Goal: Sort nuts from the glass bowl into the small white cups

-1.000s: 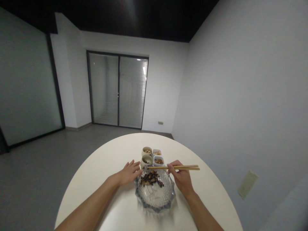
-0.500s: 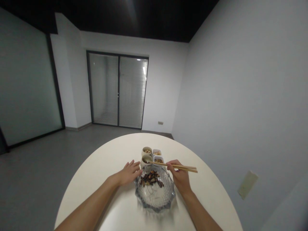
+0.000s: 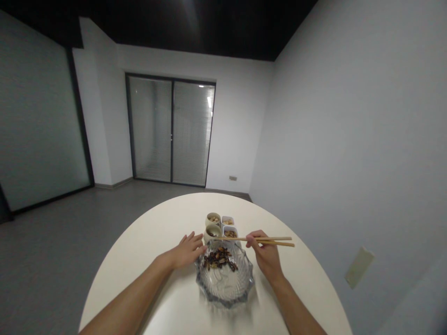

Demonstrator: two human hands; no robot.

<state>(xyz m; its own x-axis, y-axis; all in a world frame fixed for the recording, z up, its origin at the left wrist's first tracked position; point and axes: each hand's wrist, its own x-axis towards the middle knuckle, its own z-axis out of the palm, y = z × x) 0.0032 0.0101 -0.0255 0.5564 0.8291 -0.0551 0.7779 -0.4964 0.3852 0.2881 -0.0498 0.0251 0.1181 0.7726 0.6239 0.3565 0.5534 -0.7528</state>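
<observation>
A cut-glass bowl [image 3: 225, 291] sits on the round white table [image 3: 157, 242] in front of me, with a heap of dark and tan nuts or seeds [image 3: 220, 259] at its far side. My left hand [image 3: 188, 251] lies flat with fingers spread against the bowl's left rim. My right hand [image 3: 265, 255] is closed on a pair of wooden chopsticks [image 3: 258, 240], held level above the bowl's far edge. Their tips point left, over the small cups behind the bowl.
Behind the bowl stand two round cups [image 3: 213, 224] and two square white dishes [image 3: 228, 226], each holding sorted bits. A grey wall runs close on the right. Glass doors and grey floor lie beyond the table.
My right hand moved the chopstick tips to the near round cup, then drew back right and levelled them. My left hand stayed put.
</observation>
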